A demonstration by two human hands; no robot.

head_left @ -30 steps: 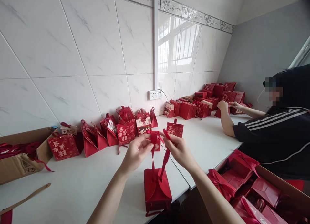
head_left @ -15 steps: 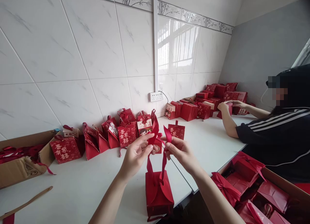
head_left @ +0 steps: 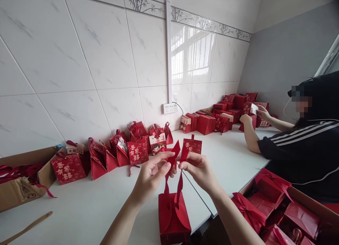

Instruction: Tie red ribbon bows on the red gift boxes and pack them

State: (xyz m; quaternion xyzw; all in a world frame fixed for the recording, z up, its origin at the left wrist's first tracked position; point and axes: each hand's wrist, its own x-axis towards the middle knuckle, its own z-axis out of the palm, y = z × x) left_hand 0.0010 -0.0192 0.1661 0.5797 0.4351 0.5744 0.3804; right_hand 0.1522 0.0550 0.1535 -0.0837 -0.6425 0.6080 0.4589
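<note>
A red gift box with curved top flaps stands at the table's front edge. Two ends of a red ribbon rise from its top. My left hand pinches one end between thumb and fingers. The other end is pinched in my right hand, close beside the left. Both hands are above the box, and the ribbon tips stick up past the fingers. Just behind my hands stands a red box with a printed front.
Several red gift boxes line the tiled wall. At left, a cardboard carton holds red ribbons, near a wooden strip. At lower right, another carton holds bowed boxes. A co-worker handles a box and a white card at right.
My hands have come closer together, bringing the ribbon ends nearly side by side. The co-worker's far hand now holds up a white card.
</note>
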